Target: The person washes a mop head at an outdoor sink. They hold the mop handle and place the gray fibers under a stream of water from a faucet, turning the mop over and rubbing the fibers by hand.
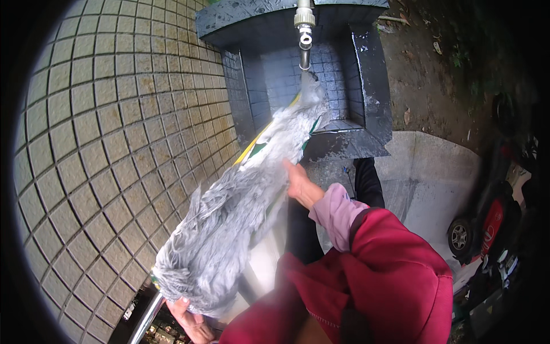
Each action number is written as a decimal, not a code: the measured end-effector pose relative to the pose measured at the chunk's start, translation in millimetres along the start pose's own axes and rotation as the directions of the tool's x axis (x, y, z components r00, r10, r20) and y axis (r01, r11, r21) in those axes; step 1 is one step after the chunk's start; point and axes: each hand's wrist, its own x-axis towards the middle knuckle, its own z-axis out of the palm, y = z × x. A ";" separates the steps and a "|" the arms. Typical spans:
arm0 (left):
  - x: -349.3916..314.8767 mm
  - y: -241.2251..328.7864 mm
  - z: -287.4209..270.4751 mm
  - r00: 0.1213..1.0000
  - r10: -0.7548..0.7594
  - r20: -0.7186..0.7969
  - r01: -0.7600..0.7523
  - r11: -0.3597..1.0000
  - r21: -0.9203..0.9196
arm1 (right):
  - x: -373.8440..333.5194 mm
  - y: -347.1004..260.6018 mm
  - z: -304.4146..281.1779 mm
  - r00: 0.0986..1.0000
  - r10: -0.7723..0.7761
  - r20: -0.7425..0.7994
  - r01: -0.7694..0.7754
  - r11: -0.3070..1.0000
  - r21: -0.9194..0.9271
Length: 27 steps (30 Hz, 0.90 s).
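Observation:
A long, wide mop head (229, 223) with wet grey-white strands and yellow and green edging slants from the lower left up to the sink. Its far end lies over the basin under the tap (305, 40), where water seems to run onto the strands. My right hand (302, 184) grips the mop head's right edge, fingers partly hidden behind it. At the near end my left hand (190, 322) is closed on the mop's lower edge, its fingertips partly covered. Close by that hand, a shiny metal pole (148, 319) shows below the mop head.
The dark tiled sink (375, 86) has a raised rim and stands against a beige tiled wall (114, 114) on the left. To the right lie bare soil (418, 80) and concrete paving (441, 178). A red vehicle with a dark wheel (459, 236) is at the far right.

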 end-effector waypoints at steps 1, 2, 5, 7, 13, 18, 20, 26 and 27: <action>-5.1 9.4 -8.9 0.999 0.009 -0.035 -0.009 1.000 -0.015 | -11.2 9.3 3.3 1.000 0.013 0.021 -0.013 1.000 -0.002; -11.8 22.2 -15.9 1.000 -0.002 -0.023 0.001 1.000 -0.027 | -24.7 17.8 6.7 0.999 0.027 0.043 -0.027 1.000 -0.003; -28.3 44.7 -45.9 0.998 0.057 -0.006 -0.057 0.998 0.017 | -64.8 40.1 19.3 0.999 0.044 0.029 -0.044 0.999 -0.006; -40.8 54.0 -49.7 0.996 0.064 -0.064 -0.065 0.998 -0.009 | -91.6 50.6 22.4 0.991 0.109 0.072 -0.107 0.993 -0.043; -56.9 70.8 -17.0 0.978 -0.055 -0.201 0.022 0.986 -0.167 | -138.6 43.9 12.8 0.988 0.107 0.110 -0.094 0.989 -0.116; -41.6 33.4 16.0 0.949 -0.176 -0.261 0.125 0.972 -0.200 | -65.6 -4.5 -1.3 0.999 -0.045 0.025 0.050 0.962 -0.270; -36.8 23.8 46.9 0.948 -0.197 -0.249 0.158 0.973 -0.166 | -23.8 -37.3 -4.7 0.997 -0.053 0.055 0.063 0.976 -0.209; -13.5 -15.0 158.3 0.994 -0.106 0.024 0.107 0.909 -0.403 | -44.1 -96.0 -36.5 0.974 -0.173 0.148 0.221 0.875 -0.430; -13.0 -15.0 158.1 0.987 -0.133 0.089 0.160 0.856 -0.491 | -72.4 -91.3 -42.2 0.959 -0.227 0.169 0.282 0.817 -0.503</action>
